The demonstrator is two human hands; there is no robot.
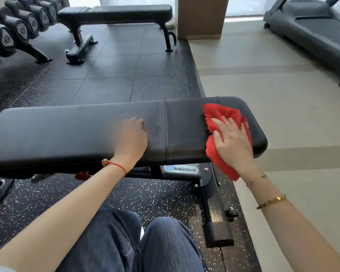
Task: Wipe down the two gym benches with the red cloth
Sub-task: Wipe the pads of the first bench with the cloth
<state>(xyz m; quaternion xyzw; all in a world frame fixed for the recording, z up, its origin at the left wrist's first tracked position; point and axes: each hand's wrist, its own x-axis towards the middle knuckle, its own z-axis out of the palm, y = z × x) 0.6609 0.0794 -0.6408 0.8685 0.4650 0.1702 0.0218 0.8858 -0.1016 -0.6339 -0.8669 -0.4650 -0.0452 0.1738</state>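
My right hand (233, 141) lies flat, fingers spread, pressing the crumpled red cloth (221, 114) onto the right-hand end of the near black padded gym bench (67, 132). The cloth covers the short seat section to the right of the stitched seam; one corner hangs over the near edge of the pad, below my wrist.

My left hand (131, 137) rests on the long section of the same pad, just left of the seam. It holds nothing; its fingers bend loosely, tips down on the vinyl, steadying me. This hand is slightly blurred, so finer detail of the fingers cannot be told.

Step in hand, as I judge it: wiping the first bench, working at its right end. The long section to the left shows no cloth on it, and I cannot tell from its surface whether it has been wiped.

Next move calls for: keeping the palm flat with even pressure, drawing the cloth leftward across the seam and along the pad, and lifting my left hand clear of the path.

The second black flat gym bench (116, 11) stands well apart at the far side of the dark rubber floor (114, 65), beside the rack of black dumbbells (18, 26) at far left. It remains to be done.
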